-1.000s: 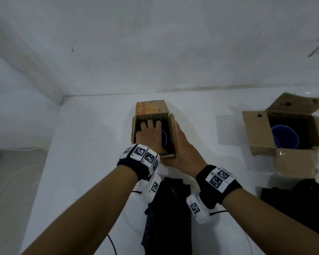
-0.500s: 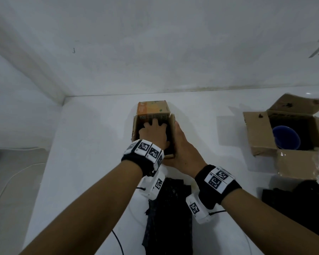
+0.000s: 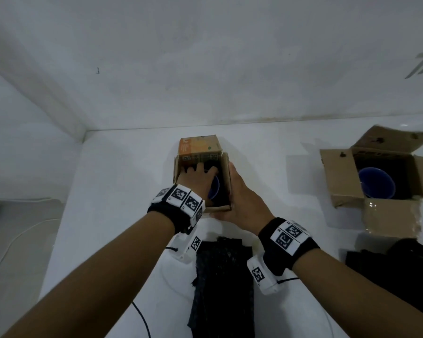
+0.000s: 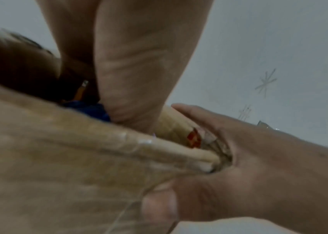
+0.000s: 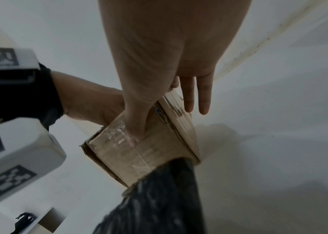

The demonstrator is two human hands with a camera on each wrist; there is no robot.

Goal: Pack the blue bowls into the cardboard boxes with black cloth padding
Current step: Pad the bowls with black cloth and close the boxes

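Inside the small brown cardboard box, your spread-fingered left hand slides left, uncovering the round blue bowl again. Your flat right hand braces the box's right wall, so the bowl looks seated.

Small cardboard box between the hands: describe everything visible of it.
The small cardboard box is brown, clear-taped on its near face, upright on the white table, top open, an orange printed flap raised at the far side. The left hand reaches inside over a blue bowl amid dark lining. The right hand lies along its outer right wall, thumb on the near face. A black cloth lies at its near base.
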